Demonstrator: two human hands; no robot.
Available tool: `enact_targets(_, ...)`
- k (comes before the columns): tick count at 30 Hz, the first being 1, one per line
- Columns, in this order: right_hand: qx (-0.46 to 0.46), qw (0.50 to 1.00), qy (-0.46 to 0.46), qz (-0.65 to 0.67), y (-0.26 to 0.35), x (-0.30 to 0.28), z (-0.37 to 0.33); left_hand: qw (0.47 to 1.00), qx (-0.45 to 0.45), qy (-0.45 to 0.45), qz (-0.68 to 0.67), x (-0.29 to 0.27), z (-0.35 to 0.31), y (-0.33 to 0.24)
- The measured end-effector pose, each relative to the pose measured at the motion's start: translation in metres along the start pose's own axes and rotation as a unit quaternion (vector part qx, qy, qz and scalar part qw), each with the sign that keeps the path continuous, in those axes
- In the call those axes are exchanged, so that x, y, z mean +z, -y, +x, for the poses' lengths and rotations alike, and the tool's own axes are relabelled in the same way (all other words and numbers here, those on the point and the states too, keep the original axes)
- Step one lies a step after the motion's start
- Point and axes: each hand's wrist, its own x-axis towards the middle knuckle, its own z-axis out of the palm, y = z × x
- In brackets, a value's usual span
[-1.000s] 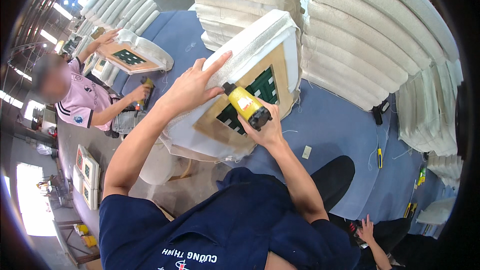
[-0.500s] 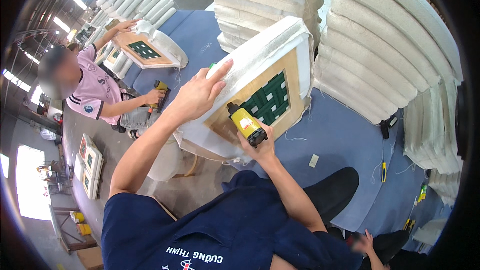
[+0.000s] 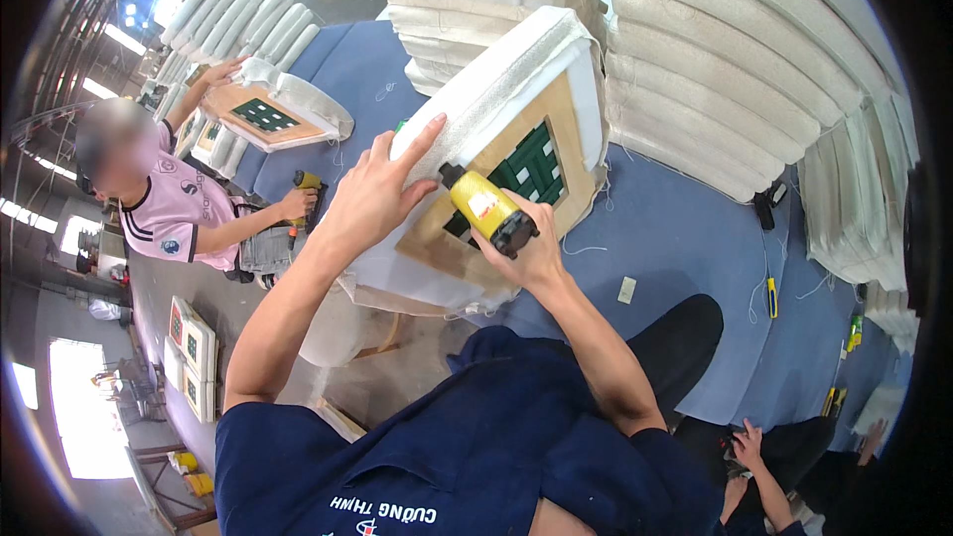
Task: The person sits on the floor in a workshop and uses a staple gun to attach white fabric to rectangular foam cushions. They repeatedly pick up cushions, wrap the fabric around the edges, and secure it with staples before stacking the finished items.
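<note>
A padded chair seat (image 3: 579,109) in white fabric is tilted up, its wooden frame (image 3: 576,171) and woven dark green straps (image 3: 544,161) facing me. My left hand (image 3: 372,201) holds its left padded edge, index finger and thumb lying along the fabric, the other fingers partly hidden. A yellow and black staple gun (image 3: 481,203) is gripped in my right hand (image 3: 536,256) in front of the frame. Its black nose points toward the padded edge near my left thumb. Whether the nose touches the fabric, I cannot tell.
Tall stacks of padded seats (image 3: 715,69) stand on the blue table (image 3: 685,238) ahead. At left a co-worker (image 3: 189,194) holds another seat (image 3: 260,114) and a staple gun (image 3: 310,184). A yellow-handled tool (image 3: 771,298) lies at right, near another person's hand (image 3: 749,445).
The whole view has shifted a little. My right hand has raised the staple gun, bringing its nose closer to my left thumb. My left hand stays on the seat's edge.
</note>
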Motion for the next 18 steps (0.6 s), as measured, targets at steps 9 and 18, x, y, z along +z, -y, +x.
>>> enact_targets(9, 0.031, 0.999, 0.010, 0.024, 0.008, 0.002, -0.019, 0.997, -0.034, 0.068, -0.023, -0.009, 0.002, -0.004)
enact_targets(18, 0.049, 0.998, -0.006, 0.039, -0.013, 0.039, -0.055, 0.960, -0.017, 0.080, -0.266, -0.002, 0.001, 0.058)
